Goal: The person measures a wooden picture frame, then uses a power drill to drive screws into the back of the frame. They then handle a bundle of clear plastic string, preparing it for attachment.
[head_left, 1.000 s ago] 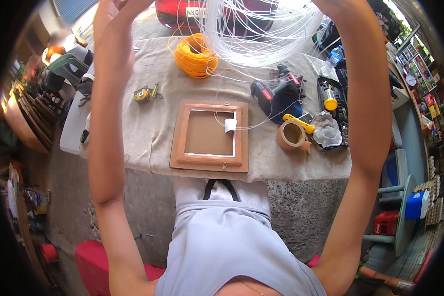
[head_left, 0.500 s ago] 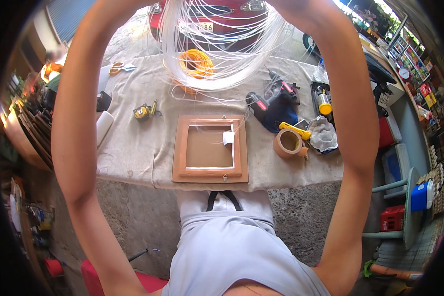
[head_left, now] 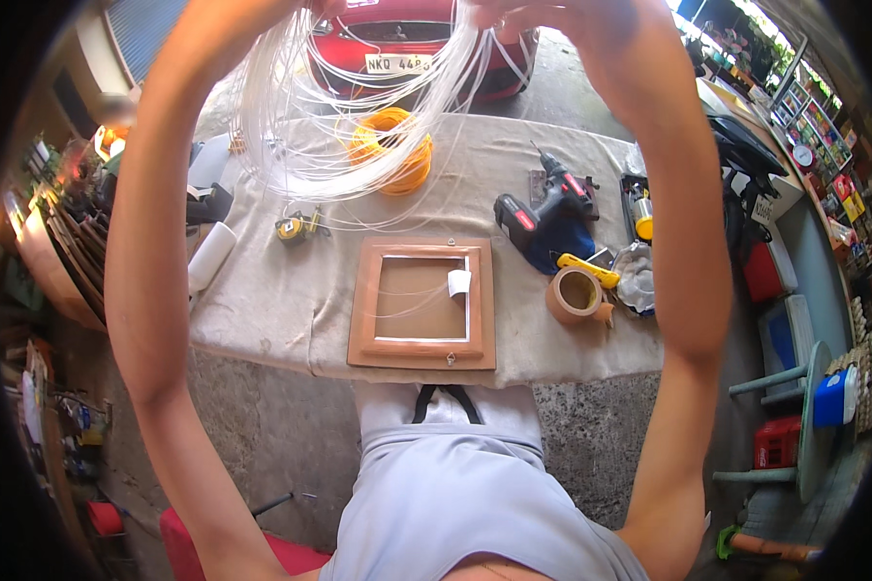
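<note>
Both my arms are raised high above the table. My left hand [head_left: 305, 6] and my right hand [head_left: 513, 12] reach the top edge of the picture, each gripping a big loose coil of clear white line [head_left: 339, 116] that hangs between them. Strands of it trail down over the cloth-covered table [head_left: 271, 300]. Below the coil lies a wooden picture frame [head_left: 421, 303], flat on the cloth, with a small white tag [head_left: 458, 282] on its right inner edge. An orange coil of cord [head_left: 397, 155] lies behind the hanging loops.
A red and black cordless drill [head_left: 543, 215], a yellow utility knife [head_left: 587, 270], a roll of brown tape [head_left: 576, 295] and a small tape measure [head_left: 295, 227] lie on the table. A red car [head_left: 397, 48] stands beyond it. Stools and boxes are at the right.
The view has tilted, so the table sits lower and nearer. My hands have lifted toward the top edge, and the clear coil hangs lower, spread over the orange cord.
</note>
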`<state>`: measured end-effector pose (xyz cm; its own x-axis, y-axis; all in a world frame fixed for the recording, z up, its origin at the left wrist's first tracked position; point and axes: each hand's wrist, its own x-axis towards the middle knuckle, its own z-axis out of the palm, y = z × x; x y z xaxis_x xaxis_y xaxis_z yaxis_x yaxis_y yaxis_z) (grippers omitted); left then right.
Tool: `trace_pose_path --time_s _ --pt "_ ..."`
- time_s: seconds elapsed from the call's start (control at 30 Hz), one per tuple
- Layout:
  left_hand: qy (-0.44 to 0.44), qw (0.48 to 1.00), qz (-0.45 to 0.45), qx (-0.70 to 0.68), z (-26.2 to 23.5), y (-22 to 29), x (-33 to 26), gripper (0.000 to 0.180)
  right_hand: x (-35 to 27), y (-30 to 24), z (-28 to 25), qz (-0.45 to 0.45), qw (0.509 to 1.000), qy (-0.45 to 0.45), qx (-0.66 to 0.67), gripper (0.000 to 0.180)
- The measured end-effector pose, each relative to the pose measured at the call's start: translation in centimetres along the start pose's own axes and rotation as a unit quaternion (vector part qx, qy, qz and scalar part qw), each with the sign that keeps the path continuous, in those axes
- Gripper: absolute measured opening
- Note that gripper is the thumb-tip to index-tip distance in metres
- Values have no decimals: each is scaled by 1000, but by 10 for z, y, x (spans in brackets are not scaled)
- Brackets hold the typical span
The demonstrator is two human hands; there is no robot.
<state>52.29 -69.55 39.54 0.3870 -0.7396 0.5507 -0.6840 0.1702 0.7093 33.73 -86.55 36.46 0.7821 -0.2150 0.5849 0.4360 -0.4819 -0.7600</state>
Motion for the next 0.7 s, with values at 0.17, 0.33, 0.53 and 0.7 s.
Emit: trace_pose_path --time_s 0.17,0.33,0.53,0.7 --pt "17 999 -25 -42 -4 -1 -7 36 9 41 7 -10 988 151 20 27" --pt "34 996 -35 -79 -6 -4 -15 26 6 75 9 -3 995 54 -83 46" --pt "62 993 -35 -98 2 -7 -23 15 4 91 19 24 993 -27 113 45" --pt "35 998 -49 -14 -22 -27 -32 39 1 82 23 2 988 -5 152 25"
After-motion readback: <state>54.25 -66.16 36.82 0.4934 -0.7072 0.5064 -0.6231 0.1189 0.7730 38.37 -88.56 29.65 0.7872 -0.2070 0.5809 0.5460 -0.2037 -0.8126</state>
